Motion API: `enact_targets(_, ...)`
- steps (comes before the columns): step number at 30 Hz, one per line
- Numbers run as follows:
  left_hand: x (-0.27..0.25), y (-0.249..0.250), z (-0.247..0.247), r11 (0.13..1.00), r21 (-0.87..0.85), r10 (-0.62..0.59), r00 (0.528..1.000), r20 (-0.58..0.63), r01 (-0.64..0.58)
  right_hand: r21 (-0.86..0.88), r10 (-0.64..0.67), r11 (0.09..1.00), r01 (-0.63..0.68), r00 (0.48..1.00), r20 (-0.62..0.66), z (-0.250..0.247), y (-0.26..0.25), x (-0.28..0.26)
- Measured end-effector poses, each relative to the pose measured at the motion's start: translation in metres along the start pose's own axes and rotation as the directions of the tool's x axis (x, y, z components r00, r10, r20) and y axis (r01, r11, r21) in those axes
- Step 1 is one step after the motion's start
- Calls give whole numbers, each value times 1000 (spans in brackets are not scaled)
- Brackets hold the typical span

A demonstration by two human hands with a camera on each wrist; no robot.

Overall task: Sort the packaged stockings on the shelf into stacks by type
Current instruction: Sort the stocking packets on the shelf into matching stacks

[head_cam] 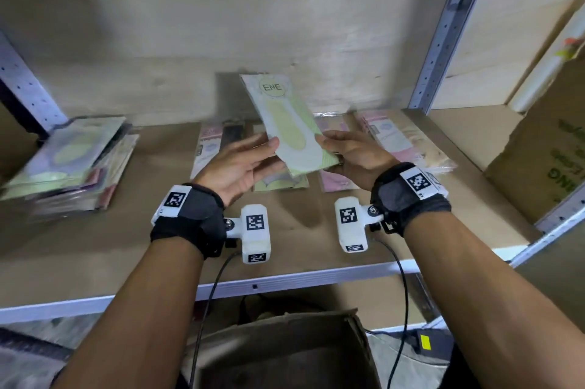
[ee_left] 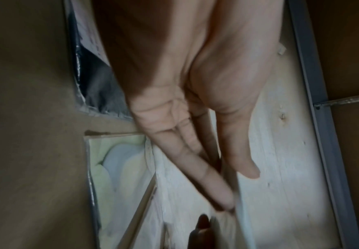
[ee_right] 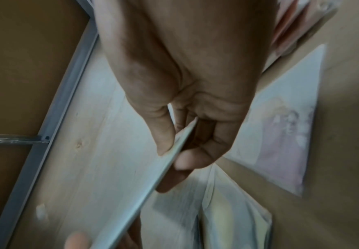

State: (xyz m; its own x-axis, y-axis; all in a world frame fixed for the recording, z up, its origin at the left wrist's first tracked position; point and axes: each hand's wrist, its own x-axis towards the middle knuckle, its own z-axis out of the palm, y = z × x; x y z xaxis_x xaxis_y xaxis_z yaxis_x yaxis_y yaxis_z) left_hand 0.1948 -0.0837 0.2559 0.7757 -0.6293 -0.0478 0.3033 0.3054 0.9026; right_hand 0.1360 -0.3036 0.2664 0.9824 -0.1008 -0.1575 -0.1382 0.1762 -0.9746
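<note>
I hold a pale green and white stocking package (head_cam: 291, 125) marked "ENE", tilted up above the shelf board (head_cam: 285, 249). My left hand (head_cam: 269, 154) pinches its lower left edge, thumb on top. On the lower right corner my right hand (head_cam: 326, 148) pinches too. The left wrist view has the package edge (ee_left: 242, 210) between thumb and fingers of the left hand (ee_left: 238, 188). In the right wrist view the right hand (ee_right: 174, 157) clamps the thin edge (ee_right: 144, 202). A mixed stack (head_cam: 69, 163) lies at the left.
Loose packages lie flat under my hands: a pink one (head_cam: 205, 148), a green one (head_cam: 281, 182), another pink one (head_cam: 335, 181), and a small pile (head_cam: 402, 138) to the right. A cardboard box (head_cam: 544, 148) stands beyond the metal upright (head_cam: 443, 30). An open carton (head_cam: 285, 350) sits below.
</note>
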Motion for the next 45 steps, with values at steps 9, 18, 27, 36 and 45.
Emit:
enact_targets(9,8,-9,-5,976,193,150,951,-270,-99,-117,21,993,-21,1000,-3,10,3,13)
enact_targets(18,15,-6,-10,958,281,171,905,-390,-60,-137,89,985,-101,991,-96,12,7,20)
enact_targets(27,25,-14,-30,919,394,203,841,-502,14,-409,46,900,-148,968,-247,25,8,28)
enact_targets(36,26,-8,-31,821,524,126,824,-552,226,-589,-17,794,-149,964,-267,27,11,29)
enact_targets(45,21,-2,-17,626,704,83,870,-487,335,-601,45,776,-194,966,-254,31,11,24)
